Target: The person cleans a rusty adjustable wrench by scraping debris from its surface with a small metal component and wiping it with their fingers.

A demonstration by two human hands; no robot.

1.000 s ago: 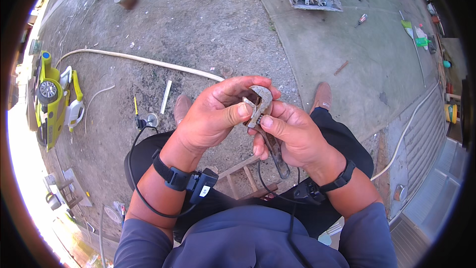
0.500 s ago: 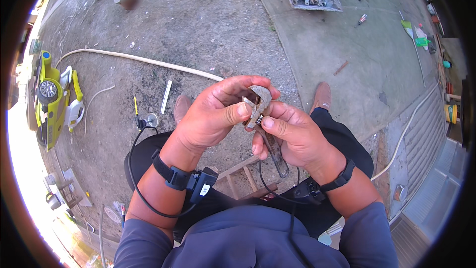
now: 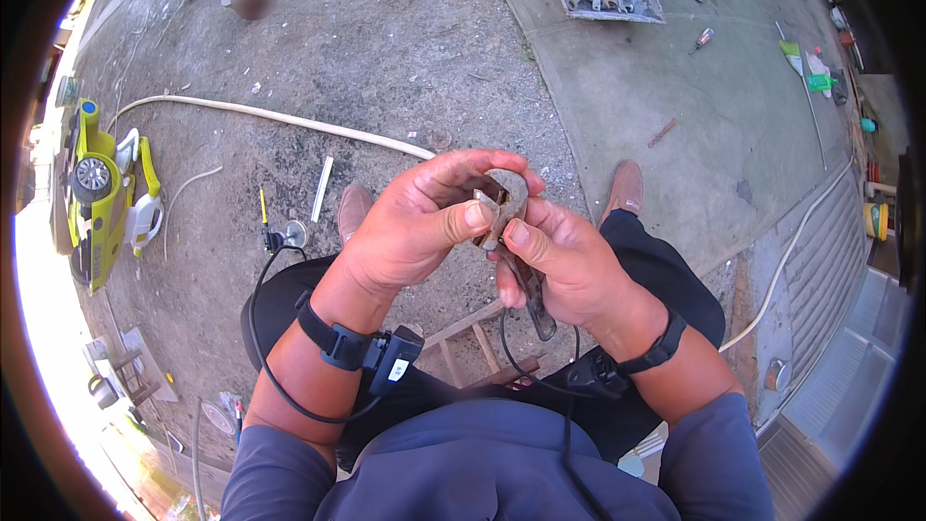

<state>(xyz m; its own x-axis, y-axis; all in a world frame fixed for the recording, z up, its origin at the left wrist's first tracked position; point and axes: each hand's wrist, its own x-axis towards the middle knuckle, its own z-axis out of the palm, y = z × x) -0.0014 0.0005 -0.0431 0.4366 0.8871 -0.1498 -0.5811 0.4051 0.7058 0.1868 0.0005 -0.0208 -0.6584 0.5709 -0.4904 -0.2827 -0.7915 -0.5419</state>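
Observation:
A rusty adjustable wrench (image 3: 508,201) is held between both hands above my lap, its jaws up and its handle pointing down toward me. My left hand (image 3: 424,217) is closed on the jaw end, thumb against the movable jaw and fingers behind the head. My right hand (image 3: 569,260) is closed round the neck, with the thumb lying over the adjusting screw, which it mostly hides. Below that hand the lower end of the handle shows. Dark straps with small devices and cables sit on both wrists.
A tray of spanners (image 3: 612,10) lies at the far right, near a screwdriver (image 3: 703,39). A pale hose (image 3: 280,119) crosses the ground ahead. A yellow-green wheeled machine (image 3: 101,193) stands on the left. Between my legs is a wooden frame (image 3: 473,338).
My right thumb has slid up over the adjusting screw, covering it. The wrench handle has swung slightly left and up; my left hand has hardly moved.

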